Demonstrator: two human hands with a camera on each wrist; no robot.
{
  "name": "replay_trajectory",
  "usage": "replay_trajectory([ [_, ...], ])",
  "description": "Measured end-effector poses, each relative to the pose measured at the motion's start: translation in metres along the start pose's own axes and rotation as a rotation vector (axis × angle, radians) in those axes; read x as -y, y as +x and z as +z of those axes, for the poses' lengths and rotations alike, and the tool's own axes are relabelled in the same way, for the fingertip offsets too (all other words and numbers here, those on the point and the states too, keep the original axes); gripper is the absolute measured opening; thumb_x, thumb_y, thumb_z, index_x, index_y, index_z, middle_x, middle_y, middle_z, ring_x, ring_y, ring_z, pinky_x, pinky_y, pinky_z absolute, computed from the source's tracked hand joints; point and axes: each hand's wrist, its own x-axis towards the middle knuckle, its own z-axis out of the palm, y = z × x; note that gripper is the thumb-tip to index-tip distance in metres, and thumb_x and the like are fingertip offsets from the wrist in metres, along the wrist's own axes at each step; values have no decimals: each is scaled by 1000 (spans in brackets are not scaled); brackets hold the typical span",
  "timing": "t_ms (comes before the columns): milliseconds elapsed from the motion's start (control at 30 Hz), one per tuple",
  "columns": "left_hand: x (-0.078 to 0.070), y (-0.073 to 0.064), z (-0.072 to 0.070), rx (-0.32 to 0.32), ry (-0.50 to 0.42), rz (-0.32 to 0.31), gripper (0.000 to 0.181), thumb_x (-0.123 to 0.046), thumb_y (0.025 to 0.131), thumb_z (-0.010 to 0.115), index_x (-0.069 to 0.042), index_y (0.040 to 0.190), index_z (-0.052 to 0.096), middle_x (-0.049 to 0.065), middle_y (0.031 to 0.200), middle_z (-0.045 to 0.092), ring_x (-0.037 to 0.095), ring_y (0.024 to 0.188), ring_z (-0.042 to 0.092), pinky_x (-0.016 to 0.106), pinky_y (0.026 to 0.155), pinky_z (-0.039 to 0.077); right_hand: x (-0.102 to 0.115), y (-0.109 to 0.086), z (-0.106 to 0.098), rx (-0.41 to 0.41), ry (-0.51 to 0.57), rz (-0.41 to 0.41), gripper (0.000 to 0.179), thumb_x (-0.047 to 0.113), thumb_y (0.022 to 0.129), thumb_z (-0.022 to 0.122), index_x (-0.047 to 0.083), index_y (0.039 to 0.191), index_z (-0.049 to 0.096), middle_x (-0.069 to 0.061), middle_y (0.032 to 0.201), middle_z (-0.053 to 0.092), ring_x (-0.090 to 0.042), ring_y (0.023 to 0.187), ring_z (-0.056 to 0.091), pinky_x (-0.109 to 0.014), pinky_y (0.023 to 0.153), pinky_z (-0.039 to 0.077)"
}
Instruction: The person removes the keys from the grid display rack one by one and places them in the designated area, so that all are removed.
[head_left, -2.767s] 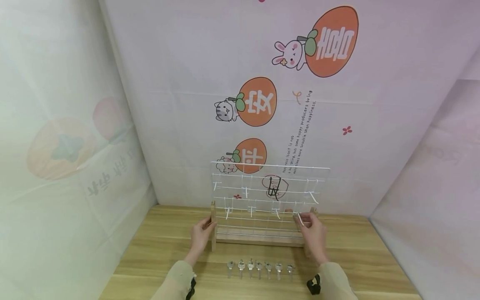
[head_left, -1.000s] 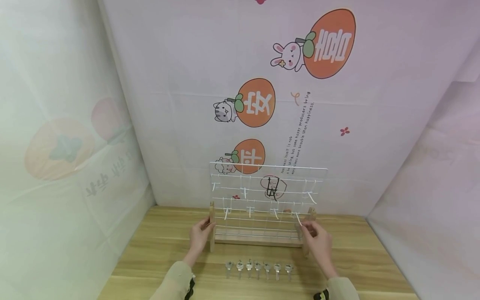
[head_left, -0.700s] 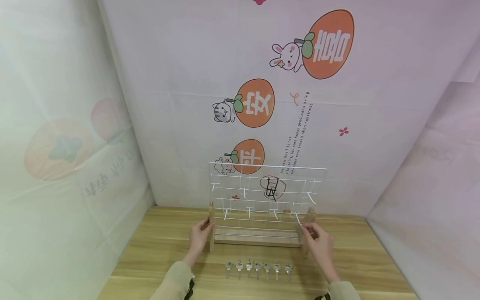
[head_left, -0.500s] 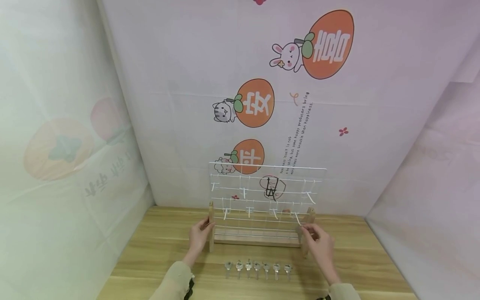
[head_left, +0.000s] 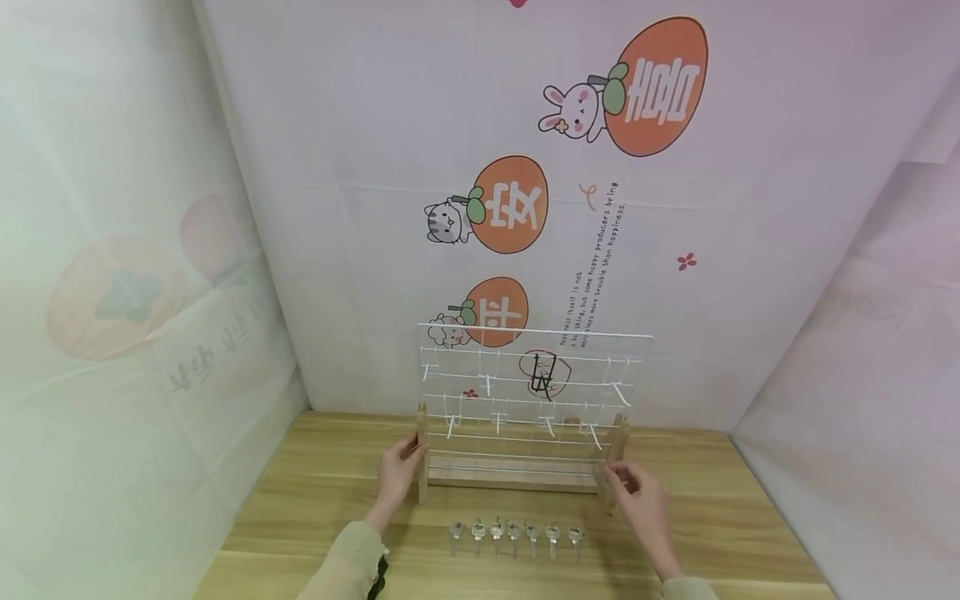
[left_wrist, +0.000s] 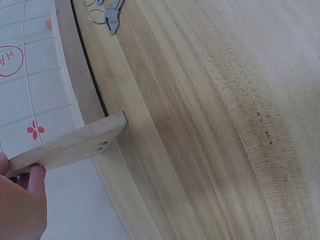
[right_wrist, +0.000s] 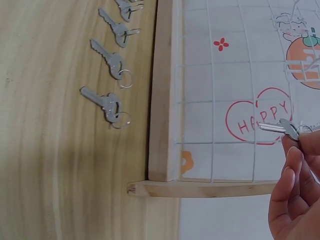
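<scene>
My left hand (head_left: 397, 473) grips the left wooden post (head_left: 423, 425) of a white wire rack (head_left: 517, 356); the left wrist view shows fingers and thumb on either side of that post. My right hand (head_left: 642, 504) is by the rack's right post (head_left: 617, 442), below the lowest right hook (head_left: 594, 436). Between its thumb and fingers it pinches a silver key (right_wrist: 287, 128), whose blade points away from the hand, with a ring at its head. The key is off the hook. White hooks stick out from the rack in two rows.
Several more keys with rings (head_left: 514, 533) lie in a row on the wooden table (head_left: 315, 517), in front of the rack's wooden base bar (head_left: 513, 478). Printed cloth (head_left: 375, 250) hangs behind the rack and at both sides.
My right hand has drawn down and toward me, away from the lowest right hook, with the key between its fingers. The left hand stays on the left post.
</scene>
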Motion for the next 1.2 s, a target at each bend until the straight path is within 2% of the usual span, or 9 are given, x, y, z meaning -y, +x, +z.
replay_trajectory([
  [267, -1, -1, -1, -4, -14, -4, 37, -7, 91, 69, 9, 124, 62, 29, 122, 66, 42, 111, 67, 38, 91, 62, -19, -10, 6, 37, -70, 30, 8, 9, 90, 71, 4, 96, 72, -10, 85, 75, 3, 62, 54, -13, 54, 50],
  [367, -1, -1, -1, -8, -16, -5, 37, -6, 91, 70, 8, 124, 62, 28, 122, 66, 42, 111, 67, 38, 91, 62, -27, -15, 9, 42, -103, 10, 8, 11, 89, 72, 5, 94, 72, -7, 82, 75, 4, 60, 54, -13, 52, 50],
  [533, -1, -1, -1, -7, -11, 1, 37, -6, 91, 69, 9, 124, 62, 29, 121, 66, 42, 110, 68, 38, 90, 62, -42, -22, 16, 4, -108, -52, 7, 9, 85, 75, 3, 87, 72, -5, 75, 74, 7, 57, 52, -13, 50, 49],
  [633, -1, -2, -1, -3, -19, -11, 37, -7, 91, 69, 8, 124, 62, 28, 122, 67, 41, 111, 68, 37, 91, 62, -49, -25, 19, 6, -121, -53, 7, 9, 85, 75, 4, 84, 72, -3, 73, 73, 8, 57, 49, -13, 50, 47],
  [1000, -1, -1, -1, -9, -11, -3, 36, -6, 91, 69, 8, 123, 62, 28, 120, 67, 41, 109, 69, 36, 89, 62, -61, -30, 22, 119, -151, 86, 4, 8, 87, 71, 5, 91, 72, -5, 81, 72, 3, 64, 54, -13, 55, 48],
  [1200, 3, 0, 0, -14, -5, 7, 36, -7, 91, 70, 9, 123, 62, 29, 120, 67, 42, 108, 69, 36, 89, 62, -64, -31, 23, 132, -162, 104, 5, 7, 87, 71, 4, 90, 72, -5, 80, 72, 2, 62, 53, -13, 53, 47],
])
